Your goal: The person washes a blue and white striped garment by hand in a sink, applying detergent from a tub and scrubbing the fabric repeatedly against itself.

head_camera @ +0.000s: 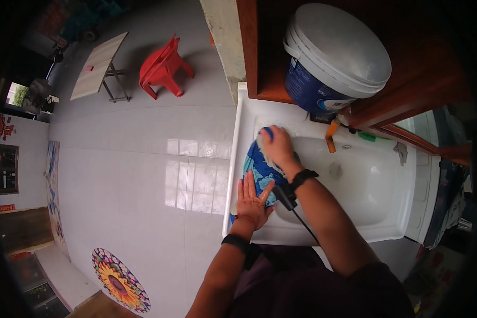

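Observation:
A wet-looking cloth (254, 157) in dark and light blue, with a pale strip along it, lies bunched on the ledge at the left side of the white sink (361, 198). My left hand (252, 204) presses flat on its near end, fingers spread. At the far end my right hand (277, 147) is curled over the cloth and grips a blue and pale part of it. Whether anything else is inside that grip is hidden by the fingers. Both wrists wear black bands, and a black device (285, 195) with a cable hangs by the right wrist.
A blue and white plastic bucket (322, 79) stands behind the sink, near an orange faucet (331, 137). A grey rag (400, 154) hangs on the sink's right rim, with a green object (366, 136) nearby. Across the floor are a red plastic chair (163, 69) and a folding table (101, 63).

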Tool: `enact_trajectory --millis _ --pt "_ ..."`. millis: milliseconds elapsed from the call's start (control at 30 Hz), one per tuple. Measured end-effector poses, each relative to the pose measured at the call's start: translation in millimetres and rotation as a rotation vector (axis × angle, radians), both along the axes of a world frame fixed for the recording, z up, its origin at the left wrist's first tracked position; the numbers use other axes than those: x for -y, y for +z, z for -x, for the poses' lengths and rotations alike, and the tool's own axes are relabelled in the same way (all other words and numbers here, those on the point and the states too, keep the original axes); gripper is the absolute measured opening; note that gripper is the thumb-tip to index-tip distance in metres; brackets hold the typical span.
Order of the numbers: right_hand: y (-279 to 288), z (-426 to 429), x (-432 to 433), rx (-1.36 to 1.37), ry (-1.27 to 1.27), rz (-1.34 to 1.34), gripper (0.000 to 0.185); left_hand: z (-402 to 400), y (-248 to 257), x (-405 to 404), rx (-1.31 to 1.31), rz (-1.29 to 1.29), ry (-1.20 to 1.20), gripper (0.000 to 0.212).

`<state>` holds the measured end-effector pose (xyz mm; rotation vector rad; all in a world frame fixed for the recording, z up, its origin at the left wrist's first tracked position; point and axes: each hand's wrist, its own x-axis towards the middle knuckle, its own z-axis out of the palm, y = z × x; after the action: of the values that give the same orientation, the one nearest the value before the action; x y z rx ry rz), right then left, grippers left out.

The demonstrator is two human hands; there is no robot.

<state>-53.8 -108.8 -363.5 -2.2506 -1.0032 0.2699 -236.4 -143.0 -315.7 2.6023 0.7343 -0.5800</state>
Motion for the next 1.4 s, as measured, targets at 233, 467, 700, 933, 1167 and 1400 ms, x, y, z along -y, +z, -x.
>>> enact_trajectory --millis 233,467,700,933,1167,1400 --pt "37 75 71 0.35 0.497 0.02 0.032 8 -17 1 -0.059 -0.099 -0.087 0.081" --pt "6 13 -2 0.012 0.003 0.024 0.029 1 -9 2 0.048 -0.044 0.007 0.076" --pt "38 74 72 0.297 0.537 -0.008 0.029 7 -22 3 -0.11 -0.062 -0.069 0.077" --pt "-12 -7 -13 -0.033 -0.079 0.018 0.034 -1 -6 1 0.054 -0.011 -0.001 0.079" --pt "43 66 72 0.241 0.477 0.014 0.036 8 -17 0 -0.013 0.027 0.032 0.079" --pt "-13 0 -13 0.014 -0.04 0.018 0.03 -2 -4 0 0.049 -0.018 0.004 0.081"
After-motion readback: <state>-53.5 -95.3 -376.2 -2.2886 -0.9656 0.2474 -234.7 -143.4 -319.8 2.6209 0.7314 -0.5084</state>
